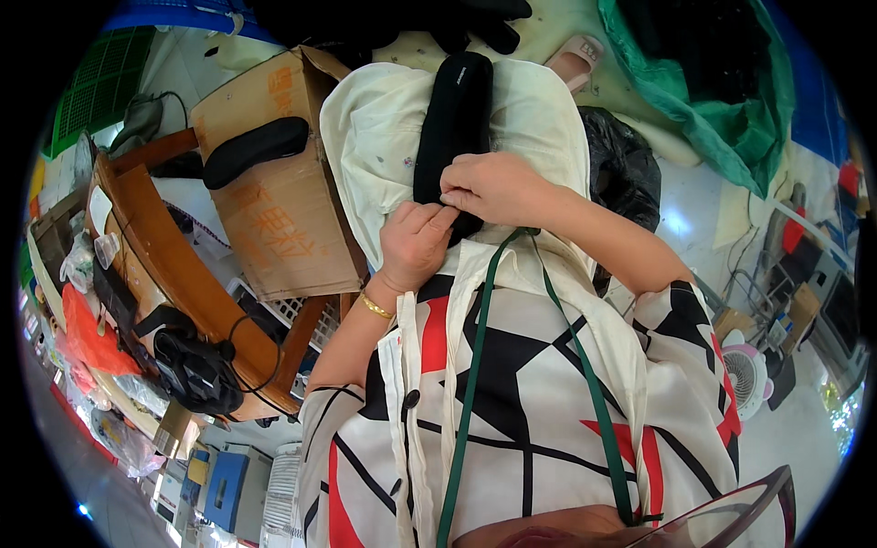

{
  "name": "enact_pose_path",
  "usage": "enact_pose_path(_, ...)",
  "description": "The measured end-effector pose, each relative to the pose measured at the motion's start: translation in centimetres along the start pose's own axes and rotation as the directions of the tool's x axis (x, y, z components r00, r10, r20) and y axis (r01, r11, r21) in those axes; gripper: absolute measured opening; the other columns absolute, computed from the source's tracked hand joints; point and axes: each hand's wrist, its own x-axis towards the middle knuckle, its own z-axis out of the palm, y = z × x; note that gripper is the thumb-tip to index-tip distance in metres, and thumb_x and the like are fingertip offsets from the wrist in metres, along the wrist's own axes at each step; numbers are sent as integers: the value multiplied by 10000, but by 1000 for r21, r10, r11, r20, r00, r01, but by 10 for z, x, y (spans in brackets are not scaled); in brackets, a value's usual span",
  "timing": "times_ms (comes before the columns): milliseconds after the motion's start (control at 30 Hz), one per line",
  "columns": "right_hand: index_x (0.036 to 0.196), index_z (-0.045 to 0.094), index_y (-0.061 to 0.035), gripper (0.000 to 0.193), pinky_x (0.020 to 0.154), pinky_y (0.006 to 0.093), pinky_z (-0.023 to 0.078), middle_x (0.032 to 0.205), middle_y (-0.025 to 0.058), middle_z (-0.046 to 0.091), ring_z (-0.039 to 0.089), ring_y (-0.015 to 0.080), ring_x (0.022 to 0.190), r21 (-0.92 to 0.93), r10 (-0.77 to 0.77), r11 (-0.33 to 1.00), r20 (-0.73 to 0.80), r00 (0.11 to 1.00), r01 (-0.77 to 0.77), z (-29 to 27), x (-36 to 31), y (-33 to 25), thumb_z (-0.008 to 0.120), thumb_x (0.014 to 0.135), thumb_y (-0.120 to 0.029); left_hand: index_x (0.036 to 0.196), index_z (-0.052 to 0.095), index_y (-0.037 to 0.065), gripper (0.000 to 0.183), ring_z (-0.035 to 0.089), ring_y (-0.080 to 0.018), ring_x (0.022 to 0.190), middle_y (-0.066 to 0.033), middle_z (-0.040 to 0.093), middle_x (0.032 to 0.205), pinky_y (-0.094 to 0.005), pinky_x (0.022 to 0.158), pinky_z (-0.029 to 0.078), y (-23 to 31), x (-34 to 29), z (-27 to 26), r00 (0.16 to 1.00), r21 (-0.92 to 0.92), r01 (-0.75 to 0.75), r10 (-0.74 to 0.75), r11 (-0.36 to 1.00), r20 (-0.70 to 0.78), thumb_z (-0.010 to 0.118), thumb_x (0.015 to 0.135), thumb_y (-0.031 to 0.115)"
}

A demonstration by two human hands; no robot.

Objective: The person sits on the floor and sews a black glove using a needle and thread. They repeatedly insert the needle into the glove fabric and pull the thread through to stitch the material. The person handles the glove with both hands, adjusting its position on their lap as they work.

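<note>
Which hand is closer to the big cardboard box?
The left. The left hand is a little to the right of the cardboard box; the right hand is farther right, over the long black piece on the person's lap.

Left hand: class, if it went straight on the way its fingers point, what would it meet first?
Most likely the right hand: its fingertips lie just ahead of the left hand, over the long black item. Depth there is unclear.
</note>
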Motion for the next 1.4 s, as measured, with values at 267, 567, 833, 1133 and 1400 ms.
enact_pose_path(267,838,604,-58,155,560,353,486,820,69,621,623,258,722,-250,-252,946,-176,952,204,-5,16,-33,628,891,-202,936,693,69,313,610,-263,740,-65,655,835,-351,634,509,-13,-6,12,999,-55,-26,24,998,-26,728,638,-22)
enact_pose_path(567,924,515,-69,251,446,199,440,762,25,642,542,78,477,786,351,492,214,912,-374,-23,23,-30,469,1041,-286,972,687,73,336,615,-276,749,-75,663,854,-362,647,508,-6,-1,-1,991,-154,127,-121,980,50,748,655,-17)
enact_pose_path(833,921,581,-49,180,543,222,446,725,4,584,536,58,635,993,126,55,-108,986,102,-48,32,-36,591,989,-216,990,688,56,328,638,-286,775,-96,669,879,-368,664,521,-7,3,-9,979,-226,174,-144,958,142,733,677,-33)
enact_pose_path(1133,939,588,-23,136,523,222,424,676,-1,567,510,51,572,866,181,489,-214,960,101,-53,34,-51,592,964,-156,974,676,51,298,637,-297,779,-109,660,875,-364,674,524,-10,9,-13,958,-243,212,-153,947,241,718,693,-42)
enact_pose_path(1400,941,584,-35,102,545,224,422,705,-9,553,508,63,597,870,251,492,-177,952,32,-51,18,-37,608,940,-133,978,667,46,262,619,-313,791,-119,646,862,-371,693,510,-11,8,-13,952,-254,253,-193,934,237,692,730,-33)
